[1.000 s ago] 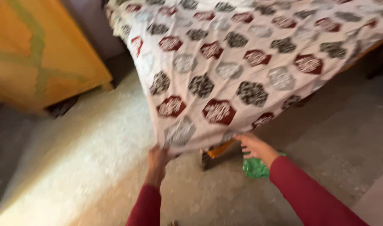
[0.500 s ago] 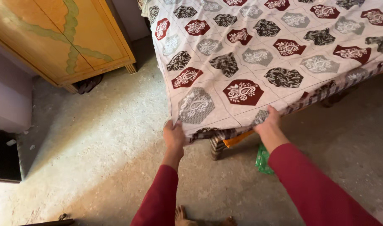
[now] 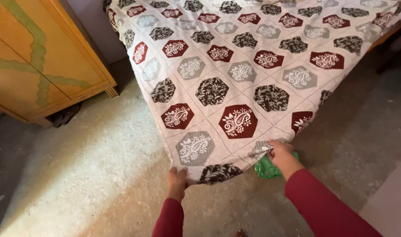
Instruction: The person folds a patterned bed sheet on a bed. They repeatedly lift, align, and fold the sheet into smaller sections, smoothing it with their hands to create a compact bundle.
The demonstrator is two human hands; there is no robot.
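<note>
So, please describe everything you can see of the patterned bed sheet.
The bed sheet is thin, pale cloth printed with maroon, dark brown and grey hexagons holding white paisley and leaf motifs. It lies spread over the bed, its near corner hanging toward the floor. The left hand grips the lower edge; the right hand pinches a bunched fold at the corner.

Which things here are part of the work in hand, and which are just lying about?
In hand:
white bedsheet with maroon, grey and dark hexagons
left hand, gripping its edge
right hand, gripping its edge

Lying about:
yellow wooden cabinet
green plastic bag
grey concrete floor
</note>
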